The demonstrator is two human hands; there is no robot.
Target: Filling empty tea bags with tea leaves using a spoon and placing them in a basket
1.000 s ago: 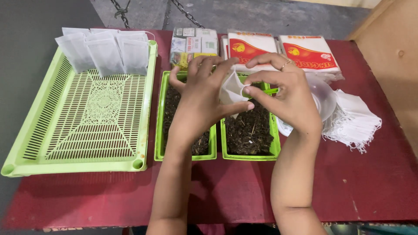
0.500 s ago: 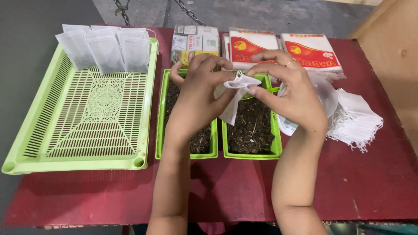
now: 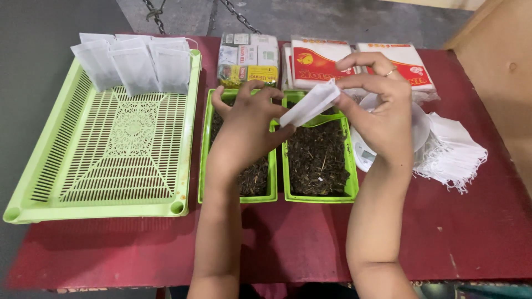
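So taking the right-hand green tub of loose tea (image 3: 318,160) as the anchor; far off to its left is the big slotted green tray (image 3: 111,144) with a row of filled white sachets (image 3: 133,63) propped along the far rim; right next to the tub on the left is a twin tub (image 3: 235,182), and the left hand (image 3: 244,130) hovers over that one, fingers curled and pinching the low end of a small white filter bag (image 3: 310,104); the bag hangs above the anchor tub's far end, its long axis slanting up to the right; the right hand (image 3: 385,113) pinches the high end, so both are gripping it; right of the tub sits a loose pile of empty bags (image 3: 451,152) on the red counter (image 3: 310,238).
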